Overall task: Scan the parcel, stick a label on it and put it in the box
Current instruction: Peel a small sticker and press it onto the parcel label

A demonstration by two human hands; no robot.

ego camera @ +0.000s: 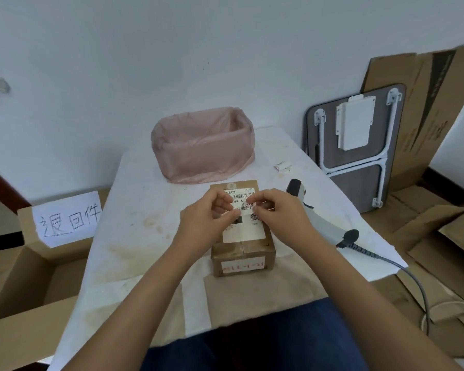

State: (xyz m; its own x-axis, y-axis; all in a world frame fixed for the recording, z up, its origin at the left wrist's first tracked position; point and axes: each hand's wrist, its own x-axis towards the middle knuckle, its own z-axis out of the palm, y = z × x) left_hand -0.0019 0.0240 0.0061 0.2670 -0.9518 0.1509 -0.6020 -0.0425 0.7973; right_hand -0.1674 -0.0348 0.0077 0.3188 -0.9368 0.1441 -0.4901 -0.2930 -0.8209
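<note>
A small brown cardboard parcel (243, 253) stands on the table in front of me, with a white shipping sheet on its top and a white strip with red writing on its near side. Above its top, my left hand (209, 218) and my right hand (277, 214) pinch a small white label (245, 207) with handwriting between their fingertips. The label is held just over the printed sheet. An open cardboard box (19, 279) with a handwritten paper sign stands at the left of the table. A grey handheld scanner (319, 218) lies to the right of the parcel.
A bin lined with a pink bag (202, 145) stands at the table's (134, 210) far end. Small white label scraps (283, 166) lie near it. A folded table (354, 145) and flattened cardboard (426, 124) lean against the wall on the right. The scanner's cable (413, 279) runs off the table.
</note>
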